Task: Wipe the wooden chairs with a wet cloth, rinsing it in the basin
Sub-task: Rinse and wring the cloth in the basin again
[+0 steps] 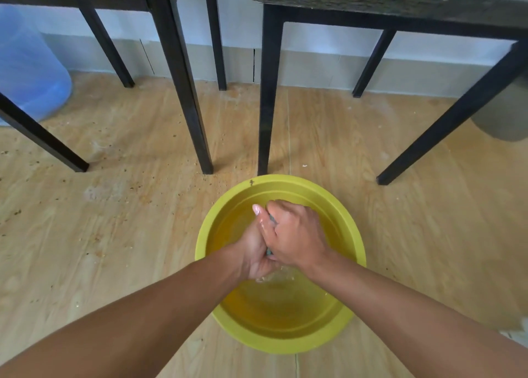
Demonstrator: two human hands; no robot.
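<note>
A yellow basin (285, 340) holding water sits on the wooden floor in front of me. Over it my left hand (255, 252) and my right hand (297, 232) are clasped together around a small blue-grey cloth (271, 220). Only thin slivers of the cloth show between the fingers. Water drips and splashes just below my hands. Two dark wooden chairs stand behind the basin, one at the left (183, 91) and one at the right (400, 3), with woven seats and black legs.
A translucent blue bin (28, 69) stands at the far left against the wall. A grey container (503, 117) sits at the right under the right chair. The floor is speckled with crumbs and dirt, mostly left of the basin.
</note>
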